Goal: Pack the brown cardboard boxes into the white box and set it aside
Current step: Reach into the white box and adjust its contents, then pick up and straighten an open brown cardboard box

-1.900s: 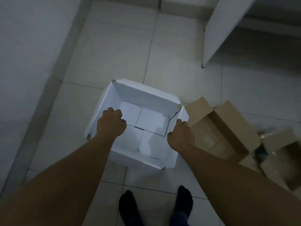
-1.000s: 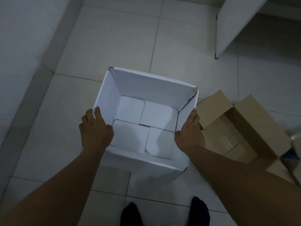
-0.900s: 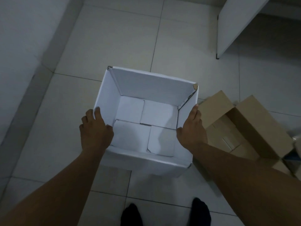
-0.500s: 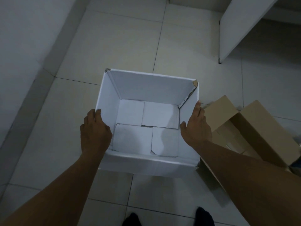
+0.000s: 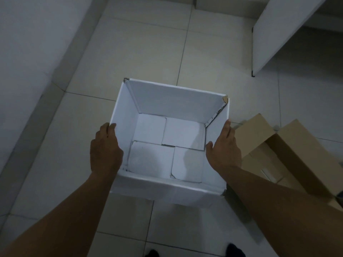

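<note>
Placement of the empty white box (image 5: 178,106) seems the step in hand. It stands between the grips: left grip (image 5: 106,151) clasps its left wall, right grip (image 5: 223,151) lies flat along the right wall, thumb hooked inside. Next, probably: let go and fetch the open brown cardboard box (image 5: 297,145) just outside the right grip.

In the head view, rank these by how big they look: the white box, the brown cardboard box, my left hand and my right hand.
1. white box
2. brown cardboard box, though the frame edge and my arm hide part of it
3. left hand and right hand: alike, so unranked
</note>
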